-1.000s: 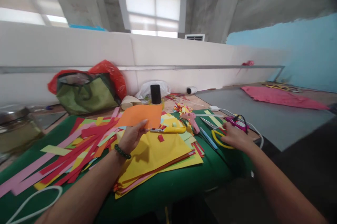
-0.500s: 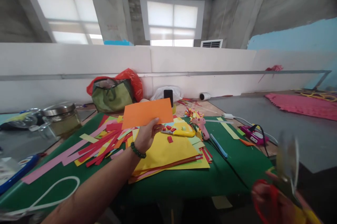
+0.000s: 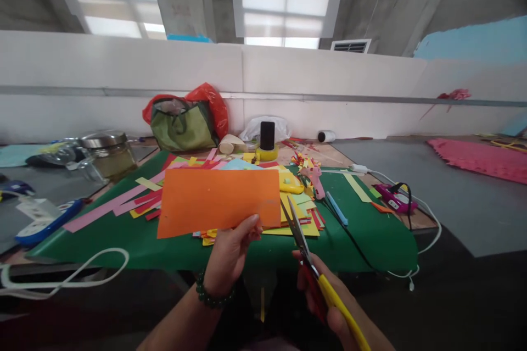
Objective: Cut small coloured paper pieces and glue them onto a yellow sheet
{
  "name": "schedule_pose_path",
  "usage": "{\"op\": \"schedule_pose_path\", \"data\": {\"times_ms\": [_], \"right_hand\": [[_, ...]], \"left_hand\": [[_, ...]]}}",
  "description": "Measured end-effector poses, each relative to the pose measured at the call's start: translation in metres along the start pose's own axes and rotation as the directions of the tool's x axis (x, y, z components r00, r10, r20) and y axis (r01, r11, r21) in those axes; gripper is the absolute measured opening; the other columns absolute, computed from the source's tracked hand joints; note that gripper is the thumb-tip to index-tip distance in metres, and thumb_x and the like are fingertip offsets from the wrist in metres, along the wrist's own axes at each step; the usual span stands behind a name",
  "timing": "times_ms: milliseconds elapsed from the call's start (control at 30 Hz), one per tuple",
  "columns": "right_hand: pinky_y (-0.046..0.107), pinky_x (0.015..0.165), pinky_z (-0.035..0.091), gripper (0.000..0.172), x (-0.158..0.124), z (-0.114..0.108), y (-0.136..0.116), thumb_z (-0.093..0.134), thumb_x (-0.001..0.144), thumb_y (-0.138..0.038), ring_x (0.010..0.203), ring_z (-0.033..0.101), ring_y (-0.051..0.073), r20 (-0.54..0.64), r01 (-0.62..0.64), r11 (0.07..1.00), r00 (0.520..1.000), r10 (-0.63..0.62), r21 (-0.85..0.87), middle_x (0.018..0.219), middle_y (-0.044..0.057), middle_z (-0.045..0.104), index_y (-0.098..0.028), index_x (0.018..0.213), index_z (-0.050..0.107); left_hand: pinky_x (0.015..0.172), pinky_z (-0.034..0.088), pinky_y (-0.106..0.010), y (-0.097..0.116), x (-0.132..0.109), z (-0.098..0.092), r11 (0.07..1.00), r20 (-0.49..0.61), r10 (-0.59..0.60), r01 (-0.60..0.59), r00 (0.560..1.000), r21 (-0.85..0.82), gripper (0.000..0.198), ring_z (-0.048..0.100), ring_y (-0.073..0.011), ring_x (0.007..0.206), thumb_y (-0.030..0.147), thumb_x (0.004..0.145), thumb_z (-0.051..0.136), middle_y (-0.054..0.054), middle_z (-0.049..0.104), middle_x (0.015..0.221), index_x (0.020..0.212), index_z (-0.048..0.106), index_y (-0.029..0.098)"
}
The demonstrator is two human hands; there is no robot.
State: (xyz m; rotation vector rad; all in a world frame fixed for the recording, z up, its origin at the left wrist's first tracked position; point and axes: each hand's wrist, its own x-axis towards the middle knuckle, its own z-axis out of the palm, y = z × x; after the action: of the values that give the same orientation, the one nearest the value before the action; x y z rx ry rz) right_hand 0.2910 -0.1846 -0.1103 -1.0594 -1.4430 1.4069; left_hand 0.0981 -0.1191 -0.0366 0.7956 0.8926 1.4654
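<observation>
An orange paper rectangle [image 3: 214, 197] is held up by my left hand [image 3: 233, 252], pinched at its lower right edge between thumb and fingers; a dark green bead bracelet [image 3: 214, 296] circles that wrist. My right hand [image 3: 329, 296] grips scissors [image 3: 307, 257] with red and yellow handles. Their blades are slightly parted and point up beside the paper's right edge, not visibly touching it. Behind the orange sheet, stacked yellow paper [image 3: 290, 211] and a yellow cutter [image 3: 290, 182] are partly hidden. Red and pink strips [image 3: 135, 202] lie to the left on the green mat [image 3: 370, 241].
A pink glue gun [image 3: 315, 182] and blue stick [image 3: 337, 209] lie right of the papers, near a purple power strip [image 3: 395, 200]. Farther back are a green bag [image 3: 183, 128], a phone [image 3: 267, 135] and a glass jar [image 3: 107, 156]. A white cable [image 3: 82, 279] loops at lower left.
My right hand has brought the scissors from the far right to beside the orange paper. The paper is lower and nearer, more squarely facing me. The view has tilted down.
</observation>
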Motion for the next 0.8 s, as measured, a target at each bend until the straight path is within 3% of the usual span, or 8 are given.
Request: {"op": "schedule_pose_path", "data": {"times_ms": [167, 367, 667, 800], "right_hand": [[0.021, 0.043, 0.022, 0.109, -0.002, 0.01, -0.013, 0.051, 0.042, -0.095, 0.05, 0.031, 0.005, 0.039, -0.027, 0.994, 0.999, 0.023, 0.104, 0.083, -0.002, 0.047, -0.03, 0.13, 0.045], [0.022, 0.042, 0.02, 0.112, -0.002, 0.012, -0.013, 0.051, 0.038, -0.095, 0.047, 0.026, 0.004, 0.058, -0.076, 0.993, 0.996, 0.071, 0.086, 0.08, -0.002, 0.047, -0.027, 0.128, 0.047], [0.02, 0.041, 0.025, 0.104, -0.005, 0.01, -0.016, 0.054, 0.046, -0.091, 0.047, 0.029, 0.004, 0.05, -0.049, 0.997, 0.998, 0.046, 0.063, 0.079, -0.002, 0.049, -0.028, 0.128, 0.048], [0.021, 0.039, 0.022, 0.107, -0.004, 0.011, -0.016, 0.055, 0.042, -0.092, 0.047, 0.028, 0.005, 0.065, -0.072, 0.995, 0.996, 0.068, 0.07, 0.078, -0.002, 0.047, -0.027, 0.127, 0.048]], "left_hand": [[0.051, 0.049, -0.02, -0.01, -0.004, -0.005, 0.998, -0.055, -0.059, 0.058, 0.997, -0.012, 0.025, 0.057, -0.0123, 0.059, 0.033, 0.05, 0.085, 0.001, 0.061, 0.058, 0.059, 0.067, 0.019], [0.056, 0.051, -0.023, -0.015, -0.011, -0.006, 0.987, -0.003, -0.159, 0.159, 0.987, -0.017, 0.028, 0.058, -0.0132, 0.058, 0.036, 0.05, 0.085, -0.002, 0.062, 0.056, 0.053, 0.067, 0.015], [0.055, 0.051, -0.022, -0.013, -0.016, -0.004, 0.977, -0.041, -0.205, 0.202, 0.978, -0.062, 0.031, 0.057, -0.012, 0.056, 0.036, 0.043, 0.088, -0.002, 0.062, 0.053, 0.049, 0.068, 0.013], [0.055, 0.051, -0.022, -0.011, -0.016, -0.002, 0.971, -0.057, -0.234, 0.23, 0.971, -0.073, 0.032, 0.057, -0.0119, 0.056, 0.035, 0.04, 0.089, -0.003, 0.062, 0.053, 0.048, 0.068, 0.012]]}}
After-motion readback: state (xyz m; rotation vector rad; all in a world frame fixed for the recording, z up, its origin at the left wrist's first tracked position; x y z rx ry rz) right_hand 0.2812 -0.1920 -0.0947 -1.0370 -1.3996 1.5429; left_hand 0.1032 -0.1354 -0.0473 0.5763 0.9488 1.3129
